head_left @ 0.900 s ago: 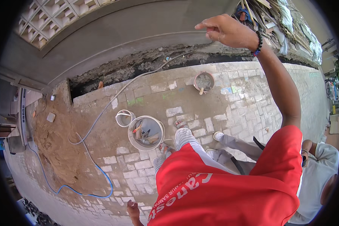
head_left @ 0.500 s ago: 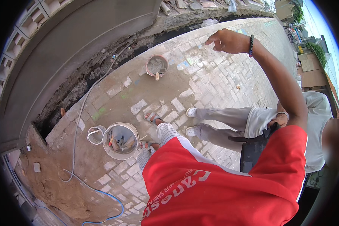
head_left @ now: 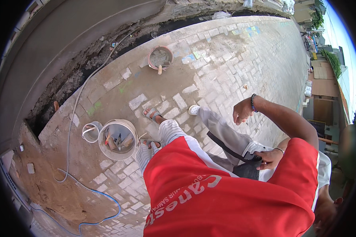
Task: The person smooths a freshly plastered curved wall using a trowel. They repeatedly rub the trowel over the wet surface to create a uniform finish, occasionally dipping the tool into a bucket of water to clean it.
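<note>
My right hand hangs in the air above the brick paving, a beaded bracelet round its wrist. Its fingers are curled inward, and nothing shows in them. My left hand is out of sight. Close to my right arm stands a co-worker in pale grey trousers, partly hidden behind my red sleeve. The co-worker's hand rests on a black bag with a strap. By my sandalled feet is a large whitish bucket with several hand tools inside.
A smaller pail touches the large bucket. Farther off sits a reddish tub of grey mortar, with a trowel handle over its rim. A hose runs along the paving beside an open ditch and a grey wall.
My right hand has come down toward me from its raised, pointing pose, and its fingers have curled. The co-worker has shifted, and the black bag's strap now stretches across the trousers.
</note>
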The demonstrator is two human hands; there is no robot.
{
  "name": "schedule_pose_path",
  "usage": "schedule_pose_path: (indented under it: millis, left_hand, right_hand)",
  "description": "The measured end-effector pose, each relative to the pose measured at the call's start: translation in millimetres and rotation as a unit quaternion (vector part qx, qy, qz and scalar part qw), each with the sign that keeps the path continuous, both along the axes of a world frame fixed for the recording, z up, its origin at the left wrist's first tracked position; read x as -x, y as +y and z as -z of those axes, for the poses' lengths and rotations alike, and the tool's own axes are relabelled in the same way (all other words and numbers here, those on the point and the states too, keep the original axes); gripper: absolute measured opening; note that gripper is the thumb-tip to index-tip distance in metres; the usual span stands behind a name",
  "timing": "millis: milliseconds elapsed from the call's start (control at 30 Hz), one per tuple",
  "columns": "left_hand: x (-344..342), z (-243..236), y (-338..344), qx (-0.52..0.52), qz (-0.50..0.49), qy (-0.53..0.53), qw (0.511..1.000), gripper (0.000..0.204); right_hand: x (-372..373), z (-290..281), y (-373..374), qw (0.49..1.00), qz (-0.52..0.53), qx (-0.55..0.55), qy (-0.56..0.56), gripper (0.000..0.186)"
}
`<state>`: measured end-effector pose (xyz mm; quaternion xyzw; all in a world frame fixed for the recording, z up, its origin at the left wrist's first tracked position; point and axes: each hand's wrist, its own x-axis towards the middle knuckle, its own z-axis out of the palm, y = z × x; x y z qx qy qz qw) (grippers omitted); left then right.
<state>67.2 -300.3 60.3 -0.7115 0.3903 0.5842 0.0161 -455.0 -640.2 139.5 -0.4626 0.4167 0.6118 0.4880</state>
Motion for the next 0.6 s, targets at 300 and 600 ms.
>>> schedule_pose_path:
  millis: [300, 600]
  left_hand:
    - [13, -21, 13, -0.032, -0.030, 0.008, 0.999, 0.032]
    - [21, -20, -6, -0.018, -0.014, 0.004, 1.000, 0.029]
  right_hand:
    - [-18, -2, 106, 0.942, 0.198, -0.261, -0.067, 0.061]
    - [-11, 12, 166, 0.868, 0.266, -0.283, -0.310, 0.031]
